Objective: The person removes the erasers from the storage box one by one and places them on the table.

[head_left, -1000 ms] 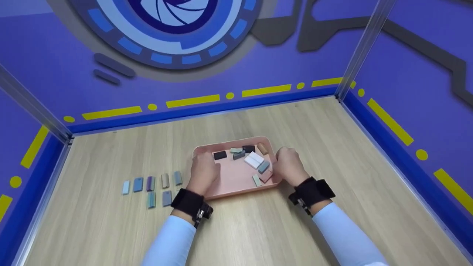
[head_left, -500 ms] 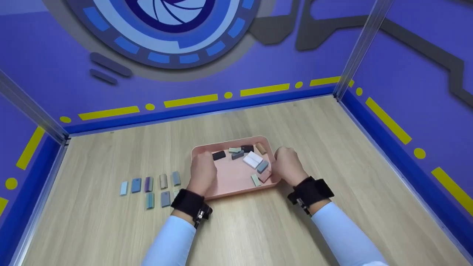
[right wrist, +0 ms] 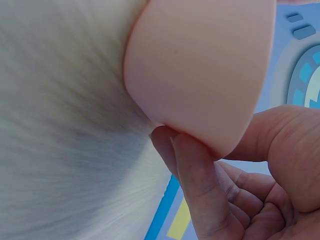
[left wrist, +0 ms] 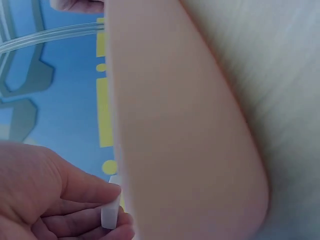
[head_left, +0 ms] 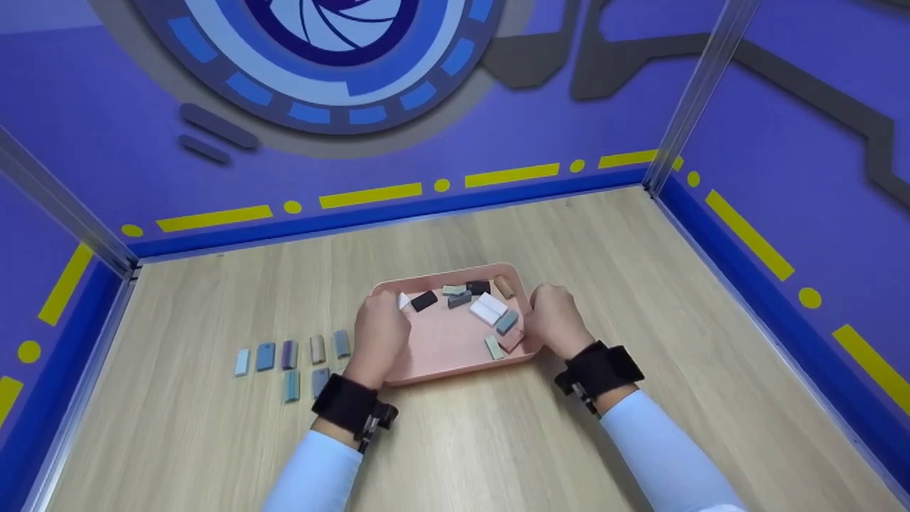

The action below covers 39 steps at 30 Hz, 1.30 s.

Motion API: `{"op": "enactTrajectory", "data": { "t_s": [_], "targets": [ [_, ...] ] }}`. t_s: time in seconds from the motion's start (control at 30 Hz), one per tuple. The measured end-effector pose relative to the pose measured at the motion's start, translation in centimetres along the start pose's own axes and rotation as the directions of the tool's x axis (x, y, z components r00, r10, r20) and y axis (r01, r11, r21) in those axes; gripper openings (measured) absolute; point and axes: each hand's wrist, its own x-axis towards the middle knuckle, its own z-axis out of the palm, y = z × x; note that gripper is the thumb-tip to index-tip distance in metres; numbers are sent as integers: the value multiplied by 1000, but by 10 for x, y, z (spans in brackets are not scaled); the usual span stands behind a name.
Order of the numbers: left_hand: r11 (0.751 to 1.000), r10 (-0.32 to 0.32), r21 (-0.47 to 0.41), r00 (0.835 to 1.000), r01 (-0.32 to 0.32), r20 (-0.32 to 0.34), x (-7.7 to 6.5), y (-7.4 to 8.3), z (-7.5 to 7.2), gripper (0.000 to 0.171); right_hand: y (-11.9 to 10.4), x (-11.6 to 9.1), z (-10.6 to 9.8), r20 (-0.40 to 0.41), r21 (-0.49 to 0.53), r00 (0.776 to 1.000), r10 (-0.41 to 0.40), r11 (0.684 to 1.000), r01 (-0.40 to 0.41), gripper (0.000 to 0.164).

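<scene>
Blocks (head_left: 266, 356) lie in two short rows on the desk (head_left: 469, 441), left of a pink tray (head_left: 448, 345) that holds a looser scatter of them. The step in hand looks to be handling one piece at the tray: the left grip (head_left: 382, 331) pinches a white block (left wrist: 110, 215) between thumb and fingers, close by the tray's left wall and near a black block (head_left: 424, 301) inside. The right grip (head_left: 558, 318) is pinched on the opposite wall — thumb within, fingers outside — and seems to serve for steadying. Whether the white block touches the tray's floor cannot be told, nor do these views settle if it is bound out to the rows or in among the rest. Going out, the next move would call for lifting it clear of the rim and setting it beside the rows, where the left wristband (head_left: 346, 404) partly hides a grey block (head_left: 320, 380); going in, only for a soft parting of thumb and fingers. Either way, the right grip ought to be firm — a skidding tray could jostle the white pair (head_left: 489, 308).
</scene>
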Motion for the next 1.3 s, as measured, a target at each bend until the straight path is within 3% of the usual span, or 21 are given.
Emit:
{"op": "enactTrajectory", "data": {
  "t_s": [0.13, 0.33, 0.5, 0.63, 0.8, 1.0, 1.3],
  "targets": [
    [999, -48, -1, 998, 48, -38, -6, -6, -16, 28, -1, 0, 0, 18, -2, 1000, 21, 1000, -21, 13],
    [988, -147, -54, 989, 145, -33, -19, -25, -47, 32, -1, -2, 1, 19, 14, 1000, 16, 1000, -16, 13],
    [980, -188, -88, 978, 181, -87, -33, -56, -72, 33, -1, -2, 2, -27, -6, 999, -45, 999, 45, 19],
    [972, -223, -109, 964, 208, -148, -44, -84, -90, 32, -1, -2, 3, -25, -9, 999, -43, 999, 42, 18],
    [953, -301, -96, 937, 288, -175, -58, -117, -110, 34, 0, 0, -1, -4, -6, 1000, -16, 1000, 16, 19],
    [942, -335, -63, 925, 329, -182, -77, -145, -117, 34, 0, 1, -5, 28, 0, 999, 17, 1000, -17, 15],
    [930, -368, -69, 921, 362, -125, -100, -153, -102, 32, -1, 1, 2, 26, 0, 1000, -3, 1000, 3, 17]
  ]
}}
